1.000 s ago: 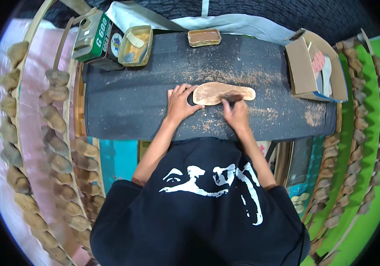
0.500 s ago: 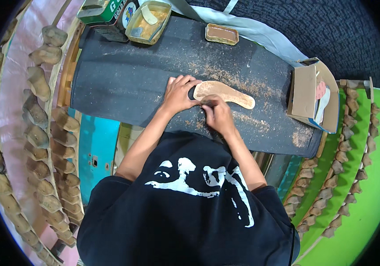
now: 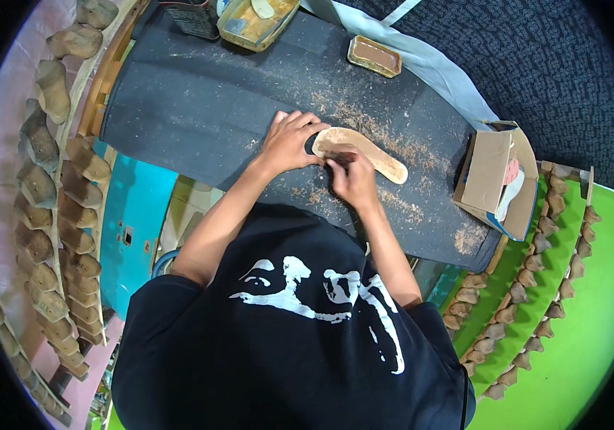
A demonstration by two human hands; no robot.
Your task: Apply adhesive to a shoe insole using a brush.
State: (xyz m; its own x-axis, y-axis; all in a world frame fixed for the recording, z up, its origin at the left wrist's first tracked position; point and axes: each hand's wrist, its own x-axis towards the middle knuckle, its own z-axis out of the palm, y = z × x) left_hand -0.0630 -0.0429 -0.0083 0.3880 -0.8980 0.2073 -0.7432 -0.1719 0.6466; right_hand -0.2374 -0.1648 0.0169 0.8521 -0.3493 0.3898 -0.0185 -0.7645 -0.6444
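Observation:
A pale tan shoe insole lies slantwise on the dark table covering, its wide end to the left. My left hand grips that wide end, thumb at the near edge and fingers at the far edge. Pinched in my right hand is a small dark brown piece, pressed on the insole's upper face near its wide part. My fingers cover much of this piece, so its exact kind cannot be told. Brown shavings are strewn around the insole.
At the far left stand a dark tin and a yellowish tub with pale scraps. A small tray of brown stuff sits at the far edge. An open cardboard box stands right. Wooden shoe lasts hang in rows on both sides.
My right hand has shifted so the dark piece moves from the insole's near edge onto its face. My left hand keeps its hold. The whole view has turned slightly.

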